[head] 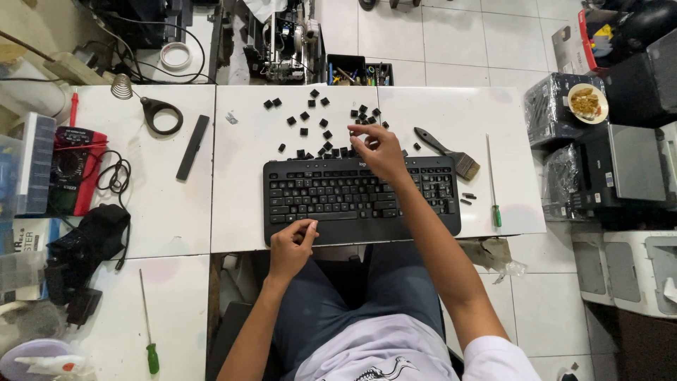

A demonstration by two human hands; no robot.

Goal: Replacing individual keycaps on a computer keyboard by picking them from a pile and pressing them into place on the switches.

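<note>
A: Which step is seen to be in hand?

B: The black keyboard (361, 199) is laid on the white table (451, 113), close to the near edge. Loose black keycaps (319, 123) are scattered on the table beyond it, from about 11 o'clock to 12 o'clock of the keyboard. It is judged that keycaps are being handled one at a time between the pile and the keyboard.

A: How are the hands placed?

B: The right hand (379, 149) is held over the far edge of the keyboard, at 12 o'clock, just beside the nearest keycaps. Its fingers are curled and the thumb and forefinger are brought close together, as for a pinch; whether a keycap is clamped between them cannot be told. The left hand (291, 245) is rested on the near edge of the keyboard, at about 7 o'clock, with the fingers together and bent, and nothing is gripped in it.

A: What is called for by the next move?

B: A fine pinch on one small cap is probably needed, and the keyboard should be kept steady by the left hand.

A: What else is near?

B: A brush (451, 153) is laid at 2 o'clock, and a green-handled screwdriver (493, 185) at 3 o'clock.
</note>
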